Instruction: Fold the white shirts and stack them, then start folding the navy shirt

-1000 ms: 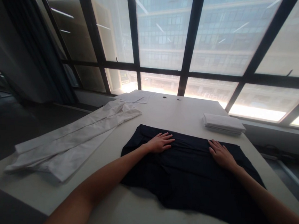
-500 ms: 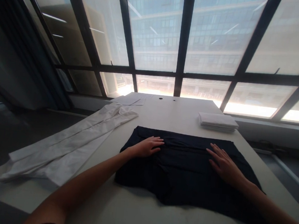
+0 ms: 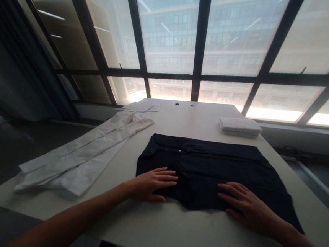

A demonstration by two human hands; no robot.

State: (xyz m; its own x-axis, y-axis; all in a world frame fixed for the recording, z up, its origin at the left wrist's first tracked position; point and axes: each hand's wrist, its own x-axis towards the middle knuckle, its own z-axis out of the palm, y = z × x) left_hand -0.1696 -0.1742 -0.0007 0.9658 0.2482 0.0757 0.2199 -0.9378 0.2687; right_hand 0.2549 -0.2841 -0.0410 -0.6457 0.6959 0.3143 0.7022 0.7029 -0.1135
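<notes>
A dark navy garment [image 3: 207, 165] lies spread on the white table, with two small pale dots like buttons or snaps near its upper left; its exact kind I cannot make out. My left hand [image 3: 155, 184] rests palm down on the garment's lower left part, fingers stretched out. Over the lower right part lies my right hand [image 3: 241, 203], its fingers also extended and slightly spread. Both hands reach across the near edge of the cloth and grasp nothing.
White cloth or a garment [image 3: 93, 152] stretches along the left side of the table [image 3: 172, 235]. A folded white stack [image 3: 240, 127] sits at the back right. Paper sheets [image 3: 143, 106] lie at the far left. Large windows stand behind the table.
Both hands have slid toward me over the navy garment, from its upper part to its near edge. The pale dots now show. The view has tilted slightly down.
</notes>
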